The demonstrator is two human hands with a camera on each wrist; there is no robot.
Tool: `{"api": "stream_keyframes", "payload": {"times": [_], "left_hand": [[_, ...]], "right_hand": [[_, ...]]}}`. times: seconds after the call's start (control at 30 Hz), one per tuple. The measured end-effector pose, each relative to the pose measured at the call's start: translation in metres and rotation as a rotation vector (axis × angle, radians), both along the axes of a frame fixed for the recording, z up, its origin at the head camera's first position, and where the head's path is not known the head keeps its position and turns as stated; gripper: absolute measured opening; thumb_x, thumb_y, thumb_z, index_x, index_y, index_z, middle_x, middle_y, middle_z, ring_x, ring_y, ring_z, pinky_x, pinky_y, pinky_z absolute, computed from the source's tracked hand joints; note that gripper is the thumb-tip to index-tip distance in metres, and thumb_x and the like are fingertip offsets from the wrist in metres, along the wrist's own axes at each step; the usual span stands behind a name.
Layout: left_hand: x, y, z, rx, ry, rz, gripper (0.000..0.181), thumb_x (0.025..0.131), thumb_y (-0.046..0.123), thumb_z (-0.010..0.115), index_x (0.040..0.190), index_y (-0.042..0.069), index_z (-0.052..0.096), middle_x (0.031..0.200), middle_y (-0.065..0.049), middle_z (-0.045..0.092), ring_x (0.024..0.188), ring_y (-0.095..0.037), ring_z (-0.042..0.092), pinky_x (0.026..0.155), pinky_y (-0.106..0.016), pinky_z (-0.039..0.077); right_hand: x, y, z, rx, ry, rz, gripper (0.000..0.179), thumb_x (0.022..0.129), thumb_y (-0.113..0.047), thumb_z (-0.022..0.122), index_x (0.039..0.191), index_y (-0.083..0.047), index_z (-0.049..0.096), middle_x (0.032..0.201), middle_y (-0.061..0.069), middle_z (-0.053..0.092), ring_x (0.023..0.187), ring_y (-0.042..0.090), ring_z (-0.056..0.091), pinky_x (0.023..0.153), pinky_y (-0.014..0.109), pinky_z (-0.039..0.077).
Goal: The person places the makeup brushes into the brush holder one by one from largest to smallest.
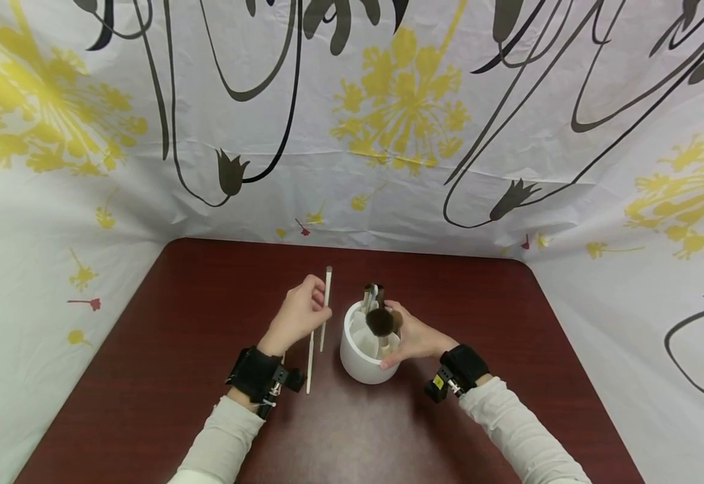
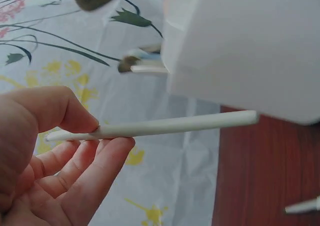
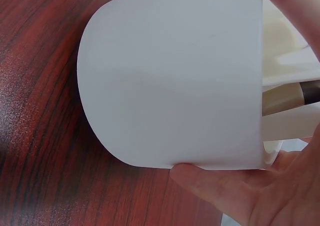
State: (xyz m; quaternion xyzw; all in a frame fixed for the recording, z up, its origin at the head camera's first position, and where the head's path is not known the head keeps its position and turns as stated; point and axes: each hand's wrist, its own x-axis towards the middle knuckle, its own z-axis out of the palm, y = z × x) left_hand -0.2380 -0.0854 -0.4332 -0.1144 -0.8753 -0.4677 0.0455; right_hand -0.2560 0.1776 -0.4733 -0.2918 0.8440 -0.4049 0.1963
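Note:
A slim white makeup brush [image 1: 327, 289] is pinched between the thumb and fingers of my left hand [image 1: 297, 312]; its small bristle tip points away from me. In the left wrist view its pale handle [image 2: 185, 124] sticks out past the fingertips toward the cup. My right hand [image 1: 415, 336] grips the side and rim of a round white brush holder [image 1: 366, 370] with inner dividers. Several brushes stand in the holder, among them one with a big dark fluffy head [image 1: 380, 322]. The right wrist view shows a fingertip [image 3: 187, 173] against the holder's smooth wall.
Another thin white brush [image 1: 310, 366] lies on the dark red wood table [image 1: 218, 289], left of the holder and beside my left wrist. A white cloth [image 1: 303, 121] with yellow and grey flowers hangs behind and at the sides of the table.

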Motion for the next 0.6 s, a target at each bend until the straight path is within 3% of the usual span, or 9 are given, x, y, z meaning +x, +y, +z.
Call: {"api": "stream_keyframes", "payload": {"times": [0.17,0.43,0.6], "left_hand": [[0.000,0.012,0.010,0.032,0.029,0.013,0.032,0.069,0.003,0.063,0.098,0.005,0.050,0.082,-0.006,0.057,0.071,-0.015,0.059,0.061,-0.026,0.047],[0.000,0.027,0.017,0.146,0.208,0.028,0.029,0.070,0.000,0.062,0.095,0.007,0.049,0.081,-0.005,0.057,0.068,-0.013,0.059,0.064,-0.026,0.049],[0.000,0.031,0.018,0.163,0.229,0.012,0.029,0.070,-0.001,0.061,0.095,0.006,0.048,0.082,-0.005,0.057,0.069,-0.013,0.060,0.065,-0.026,0.049]], "right_hand": [[0.000,0.000,-0.002,0.001,0.028,0.012,0.113,0.057,-0.028,0.085,0.139,0.001,0.012,0.138,0.018,0.025,0.122,0.030,0.036,0.097,0.048,0.032],[-0.001,0.001,-0.004,0.005,0.041,0.012,0.114,0.056,-0.029,0.086,0.139,0.001,0.013,0.137,0.018,0.025,0.121,0.028,0.037,0.097,0.046,0.032],[0.000,0.001,-0.002,-0.011,0.025,0.014,0.114,0.057,-0.027,0.086,0.139,0.001,0.012,0.137,0.019,0.026,0.121,0.028,0.039,0.097,0.045,0.032]]}}
